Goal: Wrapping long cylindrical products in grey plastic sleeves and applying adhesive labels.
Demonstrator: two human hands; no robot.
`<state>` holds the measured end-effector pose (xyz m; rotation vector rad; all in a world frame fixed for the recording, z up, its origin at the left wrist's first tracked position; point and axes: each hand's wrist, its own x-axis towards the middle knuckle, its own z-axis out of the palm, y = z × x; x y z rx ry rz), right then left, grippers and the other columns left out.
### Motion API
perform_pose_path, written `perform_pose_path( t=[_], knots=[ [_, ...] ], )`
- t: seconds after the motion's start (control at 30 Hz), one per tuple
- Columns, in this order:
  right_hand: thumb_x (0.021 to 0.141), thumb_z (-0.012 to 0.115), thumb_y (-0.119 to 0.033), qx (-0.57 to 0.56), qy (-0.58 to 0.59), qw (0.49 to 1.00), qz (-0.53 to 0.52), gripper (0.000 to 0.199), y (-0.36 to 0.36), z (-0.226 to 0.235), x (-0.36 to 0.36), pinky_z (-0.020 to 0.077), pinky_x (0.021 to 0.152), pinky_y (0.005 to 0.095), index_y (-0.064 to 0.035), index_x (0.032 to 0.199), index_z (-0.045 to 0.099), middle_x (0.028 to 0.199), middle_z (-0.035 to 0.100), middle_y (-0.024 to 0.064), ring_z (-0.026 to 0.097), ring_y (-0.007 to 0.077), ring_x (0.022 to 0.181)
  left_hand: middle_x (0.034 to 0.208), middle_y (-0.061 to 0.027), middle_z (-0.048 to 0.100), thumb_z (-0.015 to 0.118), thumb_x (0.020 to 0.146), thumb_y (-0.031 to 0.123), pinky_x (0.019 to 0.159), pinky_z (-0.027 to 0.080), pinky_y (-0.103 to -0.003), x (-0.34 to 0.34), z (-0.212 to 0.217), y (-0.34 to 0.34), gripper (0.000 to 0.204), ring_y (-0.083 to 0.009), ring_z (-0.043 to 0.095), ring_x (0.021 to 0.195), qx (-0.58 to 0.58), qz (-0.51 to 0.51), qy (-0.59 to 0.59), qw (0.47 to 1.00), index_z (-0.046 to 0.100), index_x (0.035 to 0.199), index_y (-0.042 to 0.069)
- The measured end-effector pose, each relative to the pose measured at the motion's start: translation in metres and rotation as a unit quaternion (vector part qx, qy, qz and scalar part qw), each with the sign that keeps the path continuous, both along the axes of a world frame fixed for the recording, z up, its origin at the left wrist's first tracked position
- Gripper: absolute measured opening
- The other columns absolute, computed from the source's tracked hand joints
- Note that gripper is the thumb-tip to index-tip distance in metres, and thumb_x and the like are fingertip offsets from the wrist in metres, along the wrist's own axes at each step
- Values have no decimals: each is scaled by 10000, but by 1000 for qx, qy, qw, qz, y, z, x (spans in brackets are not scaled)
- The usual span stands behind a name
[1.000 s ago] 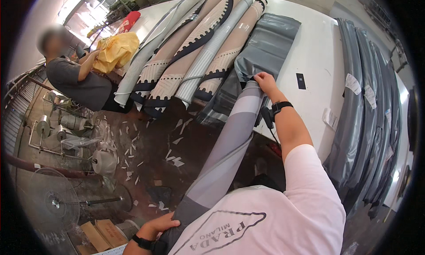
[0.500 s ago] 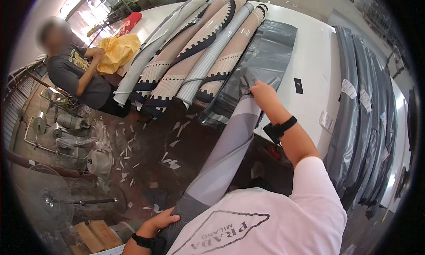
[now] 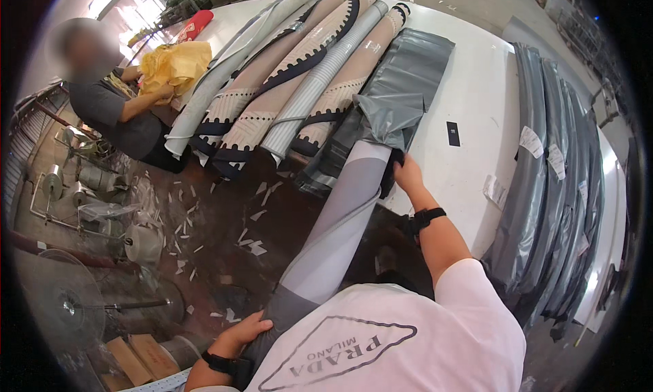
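A rolled grey and pale lilac rug slants from my body toward the white table. My left hand is closed around its near, dark grey end, with the thumb on top. The roll's far end sits inside the mouth of a grey plastic bag, which lies flat along the table and bunches up around the roll. At the right side of that mouth, my right hand grips the bag's dark edge; the fingertips are partly hidden behind the plastic.
Several patterned rolled rugs lie side by side on the table to the left. Filled grey bags with labels line the right. A co-worker handles yellow plastic at far left. Paper scraps litter the floor near a fan.
My right hand has moved down from the top of the roll's end to the bag's right edge. The bag's mouth now spreads over the roll's tip. The left hand keeps its hold.
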<state>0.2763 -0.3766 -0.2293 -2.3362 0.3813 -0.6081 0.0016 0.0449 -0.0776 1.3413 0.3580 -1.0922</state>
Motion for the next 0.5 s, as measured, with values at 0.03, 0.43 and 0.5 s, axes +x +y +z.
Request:
perform_pose_path(
  t=[0.03,0.43,0.5],
  knots=[
    [777,530,-137,105,78,991,32,245,-3,-12,10,453,718,386,14,968,562,925,588,204,569,313,833,1206,-82,469,602,754,419,922,342,-280,1,-4,2,721,-160,439,1078,-2,-1,5,1000,365,1257,-39],
    [793,550,-151,216,395,825,341,218,-3,72,-49,472,650,374,1,950,553,851,595,168,583,291,763,1218,-78,457,572,786,416,936,340,-290,16,2,-10,692,-166,437,1090,3,10,2,1000,354,1270,-28],
    [789,564,-151,59,378,870,310,224,-4,86,-54,468,680,381,2,952,549,910,583,180,569,317,824,1221,-78,453,559,800,411,937,340,-292,18,3,-11,677,-166,437,1091,17,11,12,1000,353,1271,-28]
  ],
)
